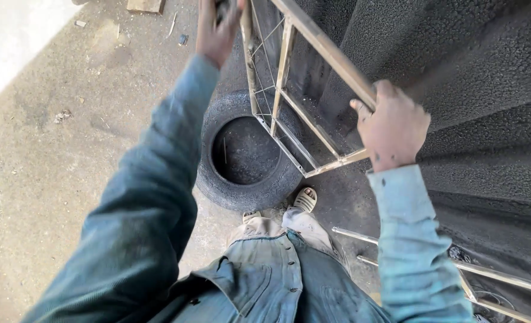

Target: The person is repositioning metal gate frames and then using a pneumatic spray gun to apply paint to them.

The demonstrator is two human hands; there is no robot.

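Both hands, left hand point(217, 30) and right hand point(392, 128), clench the metal frame point(289, 113).

Your right hand point(394, 128) is gripping the upper bar of the pale metal-bar frame point(295, 101), which is leaning against the dark rough-textured wall point(475, 78) on your right. Your left hand point(217, 27) is holding the far end of that frame, above and behind the worn black rubber tyre point(241, 152). The tyre is lying flat on the dusty concrete floor point(56, 137), just ahead of your sandalled feet point(304, 198). More pale metal bars point(487, 272) are lying low to your right, beside the wall.
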